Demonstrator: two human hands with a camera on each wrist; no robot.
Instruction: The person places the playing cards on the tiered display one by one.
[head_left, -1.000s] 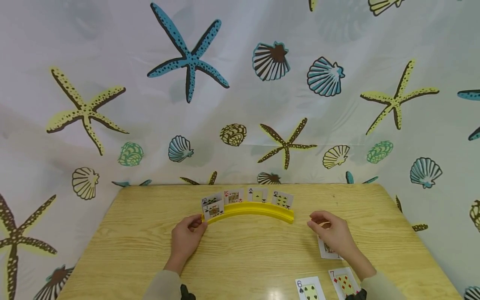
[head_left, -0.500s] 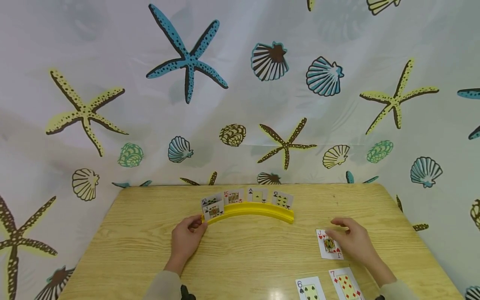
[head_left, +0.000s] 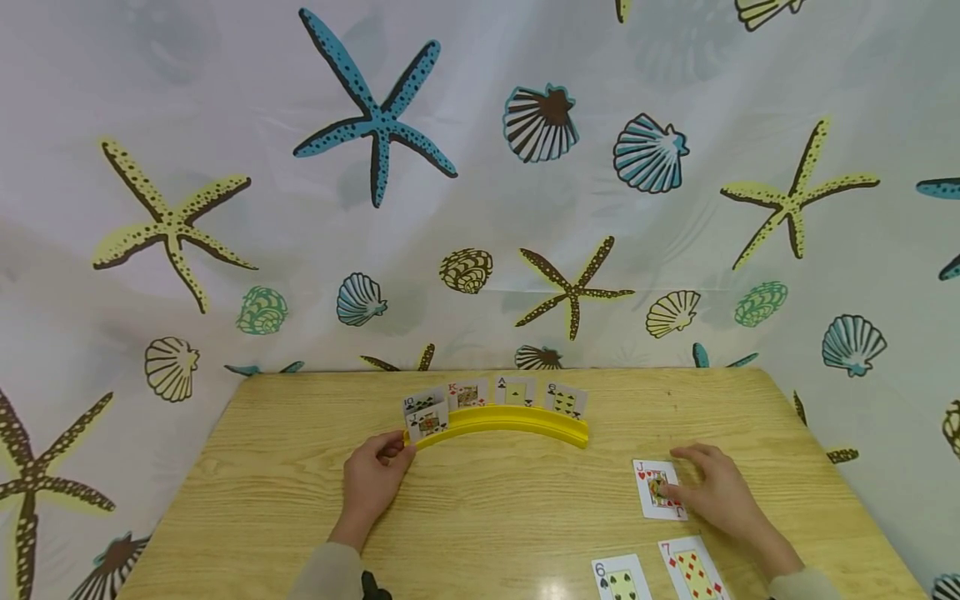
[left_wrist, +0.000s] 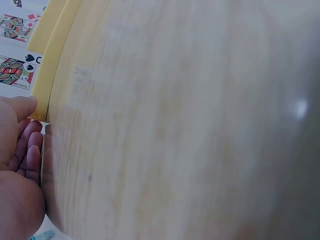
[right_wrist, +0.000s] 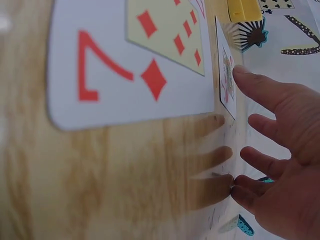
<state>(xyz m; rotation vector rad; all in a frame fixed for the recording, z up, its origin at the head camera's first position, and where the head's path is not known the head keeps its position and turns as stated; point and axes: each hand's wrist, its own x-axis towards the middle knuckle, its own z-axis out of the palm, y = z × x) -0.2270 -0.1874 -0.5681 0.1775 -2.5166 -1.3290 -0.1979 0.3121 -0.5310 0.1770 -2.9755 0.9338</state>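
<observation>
My left hand point(head_left: 377, 479) pinches the left end of a curved yellow playing-card holder point(head_left: 517, 416); the thumb lies at that end in the left wrist view. A black jack point(head_left: 428, 422) leans in the front slot there, partly covering a black ten point(head_left: 423, 401). Behind, a king of diamonds point(head_left: 468, 393), a black ace point(head_left: 516, 390) and a black six point(head_left: 566, 401) stand apart along the rack. My right hand point(head_left: 722, 492) is spread over the right side of the jack of hearts point(head_left: 647, 490), thumb touching its face, the other fingers straight and beyond its edge.
A six of spades point(head_left: 621, 577) and a seven of diamonds point(head_left: 690, 567) lie face up near the front right of the wooden table point(head_left: 480, 517). Behind the table hangs a cloth point(head_left: 480, 208) printed with starfish and shells.
My right hand has moved right and toward me, from beside the rack's right end to the jack of hearts, uncovering most of that card. The left hand has stayed at the rack.
</observation>
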